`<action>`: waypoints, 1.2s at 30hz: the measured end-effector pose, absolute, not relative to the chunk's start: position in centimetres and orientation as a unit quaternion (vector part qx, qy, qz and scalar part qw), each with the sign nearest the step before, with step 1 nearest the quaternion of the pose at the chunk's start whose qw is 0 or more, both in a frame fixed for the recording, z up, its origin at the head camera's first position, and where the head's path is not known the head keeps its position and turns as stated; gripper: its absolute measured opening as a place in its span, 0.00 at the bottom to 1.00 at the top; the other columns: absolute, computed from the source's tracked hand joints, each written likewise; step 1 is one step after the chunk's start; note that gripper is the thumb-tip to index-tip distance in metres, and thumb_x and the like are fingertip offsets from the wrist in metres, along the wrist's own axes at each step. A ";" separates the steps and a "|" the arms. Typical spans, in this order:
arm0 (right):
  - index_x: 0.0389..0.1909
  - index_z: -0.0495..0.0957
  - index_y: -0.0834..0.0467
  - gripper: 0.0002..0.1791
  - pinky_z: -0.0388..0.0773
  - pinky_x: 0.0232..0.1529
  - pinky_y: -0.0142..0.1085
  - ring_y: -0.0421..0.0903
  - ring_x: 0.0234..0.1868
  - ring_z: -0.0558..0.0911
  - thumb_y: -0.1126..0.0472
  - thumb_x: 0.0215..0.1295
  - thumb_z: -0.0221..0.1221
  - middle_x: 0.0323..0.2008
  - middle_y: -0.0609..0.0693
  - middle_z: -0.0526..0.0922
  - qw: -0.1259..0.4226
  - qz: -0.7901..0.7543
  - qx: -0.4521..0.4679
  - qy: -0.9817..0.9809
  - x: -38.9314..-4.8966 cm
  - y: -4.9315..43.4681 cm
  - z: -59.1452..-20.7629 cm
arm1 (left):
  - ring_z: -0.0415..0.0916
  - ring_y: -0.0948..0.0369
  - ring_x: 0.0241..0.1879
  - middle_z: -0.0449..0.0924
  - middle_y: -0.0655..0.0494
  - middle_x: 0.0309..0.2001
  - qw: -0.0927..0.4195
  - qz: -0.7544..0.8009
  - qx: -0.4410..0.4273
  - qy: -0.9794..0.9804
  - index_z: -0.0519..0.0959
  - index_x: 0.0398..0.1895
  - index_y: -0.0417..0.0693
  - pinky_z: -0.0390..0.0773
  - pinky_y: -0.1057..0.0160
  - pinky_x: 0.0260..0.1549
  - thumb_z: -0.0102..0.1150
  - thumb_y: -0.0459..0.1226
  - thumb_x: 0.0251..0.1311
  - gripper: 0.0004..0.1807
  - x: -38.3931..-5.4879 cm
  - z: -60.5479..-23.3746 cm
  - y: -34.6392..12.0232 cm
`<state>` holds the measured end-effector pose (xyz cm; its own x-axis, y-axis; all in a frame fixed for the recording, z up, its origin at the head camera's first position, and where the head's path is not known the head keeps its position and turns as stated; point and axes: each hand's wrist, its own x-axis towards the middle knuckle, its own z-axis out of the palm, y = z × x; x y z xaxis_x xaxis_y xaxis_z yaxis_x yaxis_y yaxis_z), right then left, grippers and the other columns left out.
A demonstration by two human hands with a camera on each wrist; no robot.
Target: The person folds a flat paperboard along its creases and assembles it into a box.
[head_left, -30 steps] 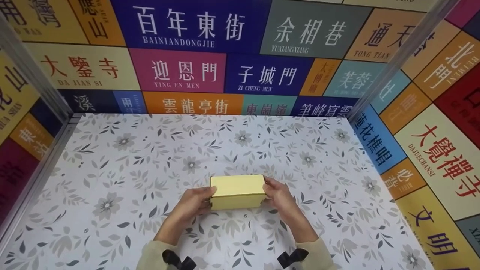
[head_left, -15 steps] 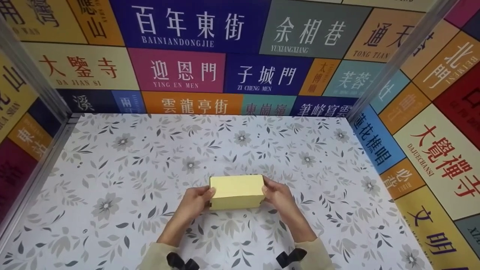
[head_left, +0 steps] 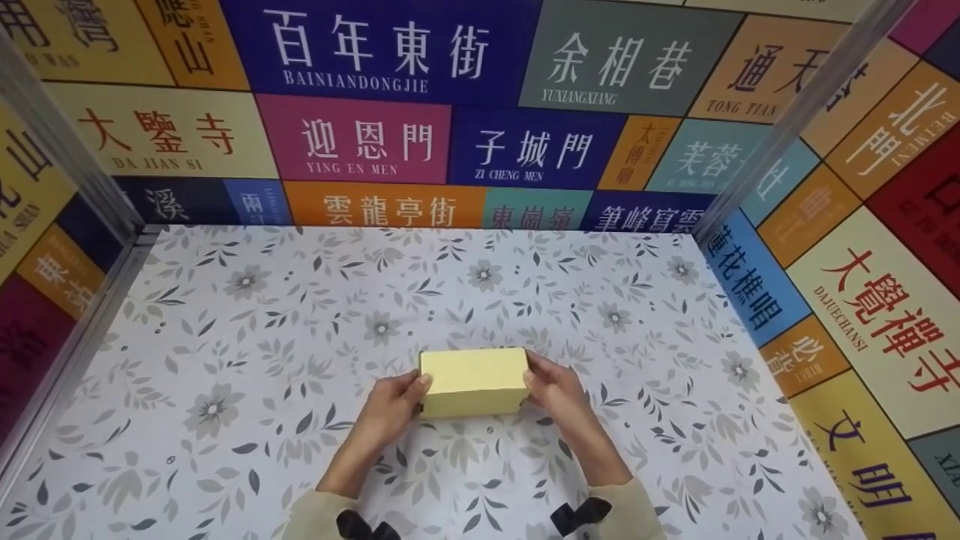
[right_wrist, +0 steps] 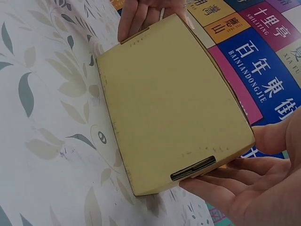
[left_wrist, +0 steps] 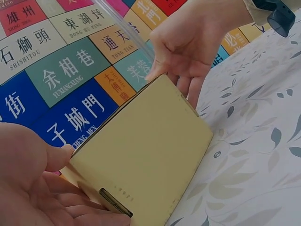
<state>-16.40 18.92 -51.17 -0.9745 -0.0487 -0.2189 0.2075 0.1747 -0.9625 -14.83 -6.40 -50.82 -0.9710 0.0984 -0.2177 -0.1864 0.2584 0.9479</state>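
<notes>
A small pale yellow cardboard box [head_left: 474, 371] is held between both hands near the middle of the table. My left hand [head_left: 391, 405] grips its left end, the thumb on the upper edge and the fingers along the side. At the opposite end my right hand [head_left: 559, 388] grips it the same way. The left wrist view shows the box's broad face [left_wrist: 146, 146], with a dark slot near the left fingers. In the right wrist view another slot [right_wrist: 193, 168] shows close to the right fingertips. What is inside the box is hidden.
The table [head_left: 315, 300] wears a white covering printed with grey leaves and flowers. Colourful panels with Chinese lettering [head_left: 352, 142] rise behind it and at both sides. Clear corner strips [head_left: 795, 112] join the panels. Beige sleeves [head_left: 630, 514] carry dark wrist-worn pieces.
Both hands keep their grip on the box, which stays at nearly the same spot. The left forearm has shifted slightly to the right.
</notes>
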 end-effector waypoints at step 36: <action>0.71 0.64 0.67 0.34 0.76 0.63 0.30 0.61 0.74 0.66 0.78 0.60 0.53 0.74 0.65 0.64 0.022 -0.716 0.040 0.696 -13.7 17.7 -53.3 | 0.76 0.43 0.62 0.74 0.32 0.63 -0.018 0.585 -0.030 0.810 0.68 0.68 0.29 0.79 0.58 0.59 0.60 0.24 0.62 0.29 -13.0 -53.4 -5.6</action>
